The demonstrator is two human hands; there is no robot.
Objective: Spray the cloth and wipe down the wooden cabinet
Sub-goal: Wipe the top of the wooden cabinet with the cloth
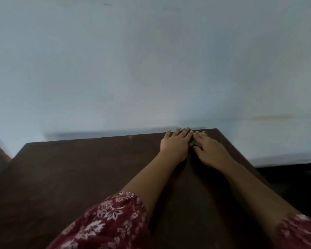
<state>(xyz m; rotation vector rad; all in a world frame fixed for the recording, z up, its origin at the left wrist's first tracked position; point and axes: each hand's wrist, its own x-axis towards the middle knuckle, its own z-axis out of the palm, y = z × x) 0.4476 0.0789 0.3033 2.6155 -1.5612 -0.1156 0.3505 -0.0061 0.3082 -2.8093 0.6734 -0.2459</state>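
Cloth [196,143] — one only, a small dark scrap, mostly hidden — lies near the far right corner of the single wooden cabinet [79,168], caught between and under your two hands. Your left hand [176,141] and right hand [211,150] lie flat side by side, fingers straight, pressing down rather than curling round it. You see a dark brown cabinet top, a pale blue wall [151,69] behind it, and your two maroon floral sleeves [111,221] at the near edge.
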